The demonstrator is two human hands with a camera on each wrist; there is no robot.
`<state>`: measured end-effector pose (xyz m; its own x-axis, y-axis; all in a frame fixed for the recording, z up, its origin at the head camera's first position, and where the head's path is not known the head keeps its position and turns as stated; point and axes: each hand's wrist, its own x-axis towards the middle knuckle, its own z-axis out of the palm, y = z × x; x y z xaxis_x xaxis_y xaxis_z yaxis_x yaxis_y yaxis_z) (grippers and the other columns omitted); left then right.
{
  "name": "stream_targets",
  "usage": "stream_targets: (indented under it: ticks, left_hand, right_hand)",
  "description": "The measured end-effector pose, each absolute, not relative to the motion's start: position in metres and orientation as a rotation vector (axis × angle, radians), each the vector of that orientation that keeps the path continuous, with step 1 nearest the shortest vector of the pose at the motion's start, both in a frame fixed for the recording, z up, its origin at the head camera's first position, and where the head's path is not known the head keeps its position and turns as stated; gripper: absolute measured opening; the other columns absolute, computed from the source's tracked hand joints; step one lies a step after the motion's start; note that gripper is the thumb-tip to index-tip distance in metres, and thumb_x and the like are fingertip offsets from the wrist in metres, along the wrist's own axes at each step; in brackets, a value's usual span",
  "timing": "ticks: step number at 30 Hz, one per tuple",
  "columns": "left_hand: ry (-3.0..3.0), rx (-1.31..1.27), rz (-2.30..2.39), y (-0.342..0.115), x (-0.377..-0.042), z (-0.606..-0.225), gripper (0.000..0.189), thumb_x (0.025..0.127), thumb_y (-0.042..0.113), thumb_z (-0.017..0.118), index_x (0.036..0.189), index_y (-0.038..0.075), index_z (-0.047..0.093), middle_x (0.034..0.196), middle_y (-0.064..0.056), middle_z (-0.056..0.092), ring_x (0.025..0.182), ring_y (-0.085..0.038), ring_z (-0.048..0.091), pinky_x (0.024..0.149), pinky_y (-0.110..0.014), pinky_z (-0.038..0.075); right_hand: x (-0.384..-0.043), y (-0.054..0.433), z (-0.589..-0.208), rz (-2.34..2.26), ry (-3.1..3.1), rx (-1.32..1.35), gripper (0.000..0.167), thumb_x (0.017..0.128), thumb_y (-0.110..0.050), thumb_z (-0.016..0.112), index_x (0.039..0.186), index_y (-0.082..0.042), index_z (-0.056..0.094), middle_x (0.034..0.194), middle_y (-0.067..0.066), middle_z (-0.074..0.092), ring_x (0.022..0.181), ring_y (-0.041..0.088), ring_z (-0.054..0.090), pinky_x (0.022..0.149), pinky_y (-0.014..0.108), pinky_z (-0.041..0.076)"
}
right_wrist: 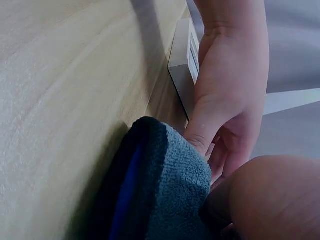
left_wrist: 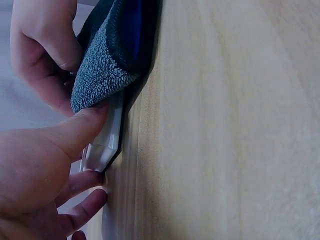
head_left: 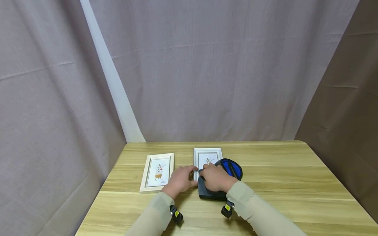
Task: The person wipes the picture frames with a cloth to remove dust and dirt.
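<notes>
A white picture frame [head_left: 208,150] with a plant print lies flat on the table, its lower right part covered by a grey terry cleaning mitt [head_left: 210,194] with black edging and a blue back. My right hand [head_left: 216,178] grips the mitt with curled fingers and presses it on the frame. At the frame's near left corner, my left hand [head_left: 180,179] holds the edge between thumb and fingers. In the left wrist view, that thumb [left_wrist: 90,125] lies beside the mitt's fold [left_wrist: 100,75], over the frame's pale side [left_wrist: 102,152]. The mitt hides the frame's near right corner.
A cream picture frame [head_left: 144,177] with a similar print lies left of my left hand. The wooden table [head_left: 283,190] reaches back to a grey curtain [head_left: 206,82], with more curtain along both sides. Each wrist wears a small black camera.
</notes>
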<state>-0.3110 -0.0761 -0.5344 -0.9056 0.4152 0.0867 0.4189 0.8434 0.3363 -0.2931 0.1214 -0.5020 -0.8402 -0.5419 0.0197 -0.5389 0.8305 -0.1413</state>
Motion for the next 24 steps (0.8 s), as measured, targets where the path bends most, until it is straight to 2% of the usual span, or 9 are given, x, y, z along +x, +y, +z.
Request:
stream_targets:
  ticks: [7,14,24]
  left_hand:
    - [-3.011,-0.662,-0.548,-0.076,-0.310,-0.535,0.054,0.095,0.046,0.088,0.142,0.025,0.072,0.135,0.002,0.076,0.118,-0.033,0.068,0.097,-0.052,0.056]
    - [-3.006,-0.642,-0.525,-0.075,-0.311,-0.539,0.053,0.094,0.046,0.088,0.142,0.027,0.072,0.126,0.004,0.078,0.113,-0.031,0.067,0.091,-0.047,0.057]
    - [-2.977,-0.632,-0.485,-0.076,-0.310,-0.541,0.051,0.093,0.039,0.088,0.141,0.029,0.073,0.123,0.004,0.079,0.106,-0.028,0.066,0.084,-0.045,0.057]
  right_hand:
    - [-0.290,0.117,-0.501,-0.055,3.006,-0.836,0.025,0.103,-0.014,0.068,0.121,-0.018,0.083,0.128,0.008,0.071,0.123,0.035,0.064,0.096,0.061,0.055]
    - [-0.296,0.116,-0.500,-0.027,3.006,-0.808,0.021,0.104,-0.019,0.069,0.118,-0.020,0.084,0.118,0.005,0.070,0.106,0.028,0.064,0.088,0.058,0.055]
    - [-0.311,0.115,-0.499,-0.014,2.992,-0.794,0.026,0.103,-0.017,0.069,0.125,-0.017,0.081,0.122,0.007,0.069,0.106,0.028,0.063,0.088,0.059,0.055]
